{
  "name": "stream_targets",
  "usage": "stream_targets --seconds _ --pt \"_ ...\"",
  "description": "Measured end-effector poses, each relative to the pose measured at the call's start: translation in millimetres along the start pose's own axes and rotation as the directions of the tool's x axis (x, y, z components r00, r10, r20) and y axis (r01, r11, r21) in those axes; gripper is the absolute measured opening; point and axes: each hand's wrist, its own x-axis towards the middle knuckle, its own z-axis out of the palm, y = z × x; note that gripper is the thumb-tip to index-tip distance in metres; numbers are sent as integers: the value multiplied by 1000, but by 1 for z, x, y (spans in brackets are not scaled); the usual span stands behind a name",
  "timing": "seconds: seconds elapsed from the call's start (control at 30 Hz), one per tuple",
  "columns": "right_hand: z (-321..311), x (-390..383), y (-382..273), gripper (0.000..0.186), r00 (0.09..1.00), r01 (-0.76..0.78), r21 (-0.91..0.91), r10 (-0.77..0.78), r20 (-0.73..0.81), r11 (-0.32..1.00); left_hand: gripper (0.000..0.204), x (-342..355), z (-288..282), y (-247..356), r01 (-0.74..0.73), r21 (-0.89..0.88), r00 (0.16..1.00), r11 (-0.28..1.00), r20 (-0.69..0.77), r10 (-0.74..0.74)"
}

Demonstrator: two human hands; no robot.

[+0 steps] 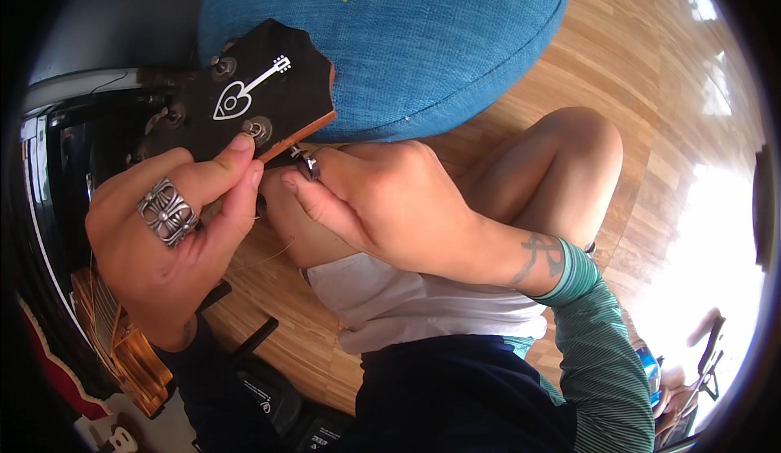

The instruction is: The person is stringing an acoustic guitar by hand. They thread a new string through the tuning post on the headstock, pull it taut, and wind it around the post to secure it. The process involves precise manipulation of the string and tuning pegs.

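Note:
A black headstock with a white guitar emblem and orange-brown side edge rests tilted over the blue cushion. My left hand, wearing a large silver ring, pinches thumb and finger together beside the nearest tuning post. A thin pale string curls out below those fingers; its end inside the pinch is hidden. At the headstock's side edge, my right hand is closed with thumb and forefinger on a dark, shiny tuning peg. More tuning posts line the headstock's far side. My left hand hides the neck.
A round blue cushion sits on the wooden floor ahead. My bent bare leg is at the right. Lower left are a brown wooden stringed thing and black cases. Bright light falls at right.

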Motion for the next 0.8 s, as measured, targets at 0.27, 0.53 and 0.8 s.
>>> stream_targets --seconds 0.27,0.53,0.8 --pt "-11 9 -15 56 603 -683 663 275 749 -307 23 -3 4 -6 -36 -65 999 997 -19 35" --pt "6 0 -14 34 895 -405 787 380 235 465 26 -2 -4 -6 -92 -34 994 995 54 94" --pt "-7 3 -11 51 738 -639 769 293 608 16 28 -1 -2 -9 -111 -64 992 992 56 114"
